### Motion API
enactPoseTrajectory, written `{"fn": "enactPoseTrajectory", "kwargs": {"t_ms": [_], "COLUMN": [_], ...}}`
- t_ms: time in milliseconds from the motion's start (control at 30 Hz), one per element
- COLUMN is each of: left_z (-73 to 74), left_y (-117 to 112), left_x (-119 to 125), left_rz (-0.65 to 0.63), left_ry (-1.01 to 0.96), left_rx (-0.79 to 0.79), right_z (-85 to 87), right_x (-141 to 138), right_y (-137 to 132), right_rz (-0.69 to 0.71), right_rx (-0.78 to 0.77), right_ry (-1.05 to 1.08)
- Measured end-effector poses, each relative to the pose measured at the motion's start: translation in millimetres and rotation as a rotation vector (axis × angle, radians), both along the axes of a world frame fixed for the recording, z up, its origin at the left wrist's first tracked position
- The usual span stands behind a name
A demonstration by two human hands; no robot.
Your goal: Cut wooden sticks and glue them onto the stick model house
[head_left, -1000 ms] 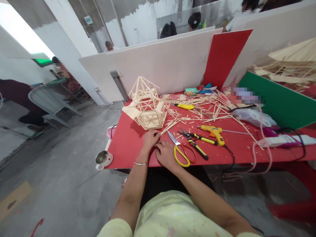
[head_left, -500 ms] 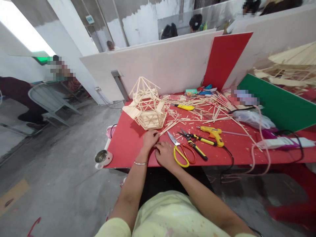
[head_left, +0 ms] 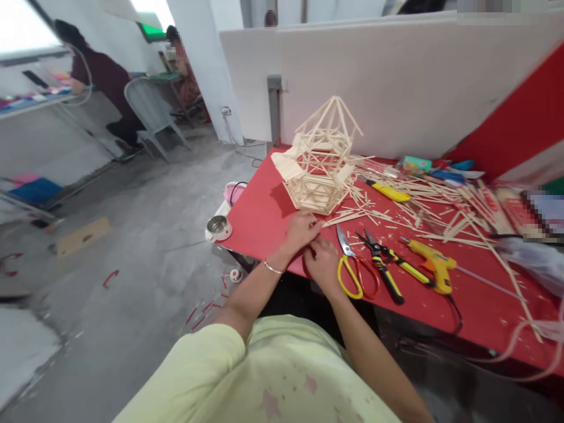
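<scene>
On the front edge of the red tabletop (head_left: 259,202), my left hand (head_left: 303,229) rests with loosely bent fingers, a gap showing between thumb and forefinger. Its fingertips are near the ends of thin wooden sticks (head_left: 341,218), and no object shows in it. Just right of it and closer to me lies my right hand (head_left: 324,264), fingers curved and slightly apart, with nothing visible in them. Behind my hands stands a lantern-like frame of wooden sticks (head_left: 324,194) with a pointed open top. Scissors (head_left: 348,258) with yellow and red handles lie beside my right hand.
Right of the scissors lie yellow-and-black pliers (head_left: 383,264) and a yellow glue gun (head_left: 434,261) with its cord. A yellow utility knife (head_left: 390,191) sits among scattered sticks. A metal cup (head_left: 219,228) is by the left corner. A white partition (head_left: 374,88) stands behind.
The view has swung to the left, so the table and everything on it appear farther right. My hands stay together at the table edge, almost unmoved relative to the sticks.
</scene>
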State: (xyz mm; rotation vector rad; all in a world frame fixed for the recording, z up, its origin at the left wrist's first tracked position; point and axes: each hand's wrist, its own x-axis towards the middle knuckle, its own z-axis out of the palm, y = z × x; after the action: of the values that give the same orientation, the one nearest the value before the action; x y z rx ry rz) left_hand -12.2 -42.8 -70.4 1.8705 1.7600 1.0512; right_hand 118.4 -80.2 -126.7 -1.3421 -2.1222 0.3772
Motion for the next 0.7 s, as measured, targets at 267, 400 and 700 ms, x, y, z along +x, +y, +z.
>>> {"fn": "enactPoseTrajectory", "kwargs": {"t_ms": [267,400,700], "left_z": [1.4,-8.5,-31.4], "left_y": [-152,-181,-164], "left_x": [-58,-132,-209], "left_rz": [0.423,0.948,0.789], "left_ry": [-0.111,-0.202,-0.7], "left_rx": [0.36,0.275,0.142], "right_z": [5.9,7.4,18.8], "right_x": [-2,-4,-9], "right_y": [-1,-2,-9], "right_rz": [0.06,0.047,0.049], "right_rx": [0.041,0.049,0.106], "right_ry": [0.092,0.092,0.064]}}
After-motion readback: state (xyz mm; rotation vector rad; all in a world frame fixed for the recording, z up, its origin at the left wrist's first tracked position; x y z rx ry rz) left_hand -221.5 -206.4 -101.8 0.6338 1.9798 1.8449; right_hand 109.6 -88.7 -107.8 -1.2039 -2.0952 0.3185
